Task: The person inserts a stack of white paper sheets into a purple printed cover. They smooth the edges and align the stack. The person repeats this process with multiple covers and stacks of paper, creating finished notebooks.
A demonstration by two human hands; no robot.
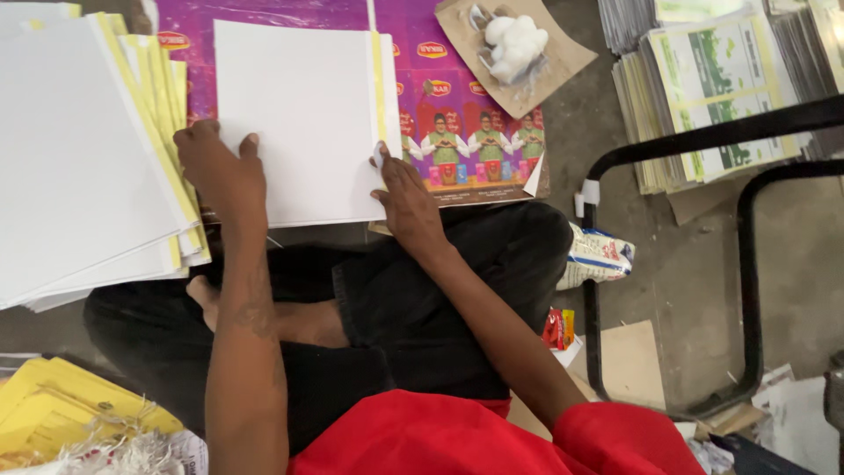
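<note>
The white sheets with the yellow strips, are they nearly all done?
Looks partly done, though I cannot be sure. A big pile of white sheets with yellow edges lies fanned out beside the left hand. In hand: one white sheet, held flat by the left hand while the right hand presses near its yellow strip. Printed stacks sit untouched farther off.

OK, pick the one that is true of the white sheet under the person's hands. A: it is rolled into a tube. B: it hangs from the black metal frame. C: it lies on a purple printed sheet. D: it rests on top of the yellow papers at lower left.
C: the white sheet lies flat on the purple printed sheet, with the left hand at its lower left corner and the right hand at its lower right corner.
</note>
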